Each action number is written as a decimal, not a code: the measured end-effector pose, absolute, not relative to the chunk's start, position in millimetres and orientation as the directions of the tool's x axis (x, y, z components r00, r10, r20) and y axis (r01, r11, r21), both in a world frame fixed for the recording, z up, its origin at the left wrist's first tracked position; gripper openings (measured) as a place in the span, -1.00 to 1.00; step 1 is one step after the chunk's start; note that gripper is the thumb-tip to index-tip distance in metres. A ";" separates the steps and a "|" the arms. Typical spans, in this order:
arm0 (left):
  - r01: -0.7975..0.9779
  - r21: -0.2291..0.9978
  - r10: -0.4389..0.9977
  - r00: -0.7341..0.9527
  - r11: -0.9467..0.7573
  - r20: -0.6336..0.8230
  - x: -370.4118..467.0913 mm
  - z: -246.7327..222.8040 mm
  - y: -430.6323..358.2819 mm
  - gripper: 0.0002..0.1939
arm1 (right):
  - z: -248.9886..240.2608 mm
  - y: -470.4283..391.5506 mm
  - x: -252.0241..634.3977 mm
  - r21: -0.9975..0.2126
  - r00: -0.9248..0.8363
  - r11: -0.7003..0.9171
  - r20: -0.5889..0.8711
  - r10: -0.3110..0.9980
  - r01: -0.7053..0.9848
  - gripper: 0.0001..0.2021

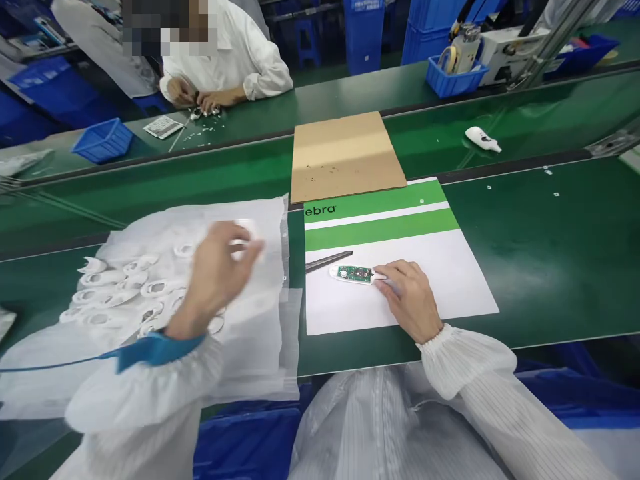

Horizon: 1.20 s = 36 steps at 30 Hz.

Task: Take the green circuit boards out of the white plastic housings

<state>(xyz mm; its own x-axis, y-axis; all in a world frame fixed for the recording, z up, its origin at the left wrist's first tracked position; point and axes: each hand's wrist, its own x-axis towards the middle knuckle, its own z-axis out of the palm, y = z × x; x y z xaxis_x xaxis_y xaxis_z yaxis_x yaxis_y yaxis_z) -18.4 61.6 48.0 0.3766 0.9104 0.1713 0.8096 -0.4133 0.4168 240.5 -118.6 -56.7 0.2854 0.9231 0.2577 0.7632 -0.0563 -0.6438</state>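
Observation:
My right hand [411, 297] pinches the narrow end of a slim white housing [354, 274] with a green circuit board showing in it. The housing lies on a white and green sheet [400, 293]. Black tweezers [329, 261] rest just above its left end. My left hand [220, 270], blurred by motion, is above the white plastic bag on the left, its thumb and fingers curled round a white part [244, 233] that is smeared. Several white plastic covers [105, 293] lie on the bag beside the left wrist, which wears a blue strap.
A brown cardboard sheet [345, 157] lies behind the paper. On the green belt at the right is a white device [483, 139]. Blue baskets [103, 141] stand across the line, where a person in white handles small parts.

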 end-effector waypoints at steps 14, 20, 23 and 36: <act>0.277 0.231 0.292 0.956 -0.933 0.033 74.8 -24.2 6.2 -0.73 | -63.6 -115.8 239.7 -0.677 0.356 -0.120 0.221 0.908 0.726 -0.79; 0.282 0.158 0.284 0.959 -0.946 -0.013 80.9 -17.4 4.9 -0.69 | -63.1 -116.3 238.7 -0.687 0.396 -0.144 0.223 0.891 0.712 -0.84; 0.296 0.169 0.300 0.954 -0.940 -0.002 86.0 -17.8 5.1 -0.76 | -61.1 -115.8 239.1 -0.703 0.405 -0.148 0.215 0.889 0.696 -0.86; 0.520 0.551 0.558 0.822 -0.653 -0.114 81.9 -0.2 -13.3 -0.54 | -49.0 -121.6 216.0 -0.536 0.312 -0.152 0.220 0.924 0.831 -0.73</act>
<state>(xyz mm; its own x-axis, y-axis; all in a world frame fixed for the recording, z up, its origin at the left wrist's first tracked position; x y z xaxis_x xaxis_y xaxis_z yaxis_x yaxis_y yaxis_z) 81.9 -13.3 -0.2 0.8221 0.5577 -0.1143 0.5196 -0.6529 0.5512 216.0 -121.6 -49.0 0.3115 0.9244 0.2200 0.8306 -0.1525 -0.5355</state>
